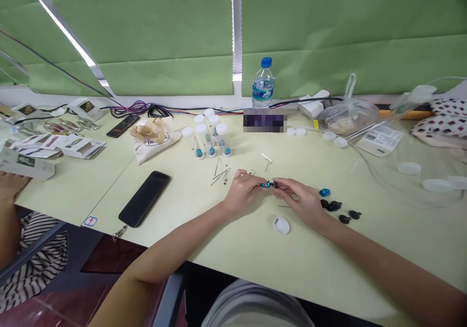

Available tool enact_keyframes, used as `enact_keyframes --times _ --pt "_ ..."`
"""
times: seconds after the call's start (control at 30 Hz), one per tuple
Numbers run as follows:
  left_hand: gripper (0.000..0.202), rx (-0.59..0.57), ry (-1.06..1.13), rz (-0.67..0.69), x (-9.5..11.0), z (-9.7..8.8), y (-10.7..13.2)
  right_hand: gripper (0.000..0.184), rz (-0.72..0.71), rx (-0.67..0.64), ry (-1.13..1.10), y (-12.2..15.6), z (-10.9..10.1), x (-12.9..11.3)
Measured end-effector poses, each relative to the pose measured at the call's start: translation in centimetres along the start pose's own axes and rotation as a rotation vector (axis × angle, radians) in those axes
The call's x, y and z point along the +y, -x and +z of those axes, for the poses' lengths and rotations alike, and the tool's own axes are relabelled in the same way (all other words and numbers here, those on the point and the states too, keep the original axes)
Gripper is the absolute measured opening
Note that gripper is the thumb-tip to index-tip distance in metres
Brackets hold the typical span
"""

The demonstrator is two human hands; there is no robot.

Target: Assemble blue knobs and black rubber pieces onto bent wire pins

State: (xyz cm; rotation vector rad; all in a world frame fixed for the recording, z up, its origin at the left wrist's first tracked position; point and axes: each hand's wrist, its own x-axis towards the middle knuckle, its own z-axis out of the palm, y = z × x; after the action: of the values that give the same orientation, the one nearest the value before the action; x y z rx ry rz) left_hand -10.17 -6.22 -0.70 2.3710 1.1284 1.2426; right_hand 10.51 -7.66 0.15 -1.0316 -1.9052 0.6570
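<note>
White cap (281, 225) lay nearest on the table (255, 254). Just above it, left hand (242, 193) and right hand (301, 199) pinched a small blue part (269, 184) between fingertips. Risk, as judged: a slip would send it rolling among the black pieces (339, 210) and loose pins (221, 175). Farther off: phone (144, 198), capped vials (208, 137), water bottle (263, 84). Nothing blocked the hands.

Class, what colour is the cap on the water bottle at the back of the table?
Blue cap, head view.
</note>
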Motion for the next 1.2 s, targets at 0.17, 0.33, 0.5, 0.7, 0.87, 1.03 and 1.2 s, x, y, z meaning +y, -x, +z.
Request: enact_keyframes --times 0.17,0.33,0.5,0.7,0.87,1.03,1.2 --pt "0.016 0.012 0.002 0.019 -0.16 0.18 0.06 0.022 0.024 -0.017 -0.031 0.02 0.12 0.36" --pt "0.021 0.006 -0.027 0.034 -0.06 0.24 0.15 0.023 0.059 -0.031 -0.052 -0.03 0.17 0.34" --pt "0.022 -0.001 -0.055 0.046 -0.04 0.11 0.18 0.024 0.084 -0.026 -0.051 -0.16 0.17 0.16" --pt "0.025 0.006 -0.069 0.033 -0.09 0.21 0.1 0.024 0.086 -0.013 -0.006 -0.29 0.07 0.1" --pt "0.024 0.001 -0.058 0.037 0.03 0.21 -0.02 0.019 0.099 -0.028 0.009 -0.34 0.0 0.12" --pt "0.023 -0.016 -0.053 0.028 0.01 0.17 -0.03 0.021 0.123 -0.041 -0.012 -0.36 0.01 0.03" --pt "0.022 -0.027 -0.062 -0.012 -0.38 0.22 0.02 0.027 0.137 -0.045 -0.038 -0.3 0.09 -0.02"
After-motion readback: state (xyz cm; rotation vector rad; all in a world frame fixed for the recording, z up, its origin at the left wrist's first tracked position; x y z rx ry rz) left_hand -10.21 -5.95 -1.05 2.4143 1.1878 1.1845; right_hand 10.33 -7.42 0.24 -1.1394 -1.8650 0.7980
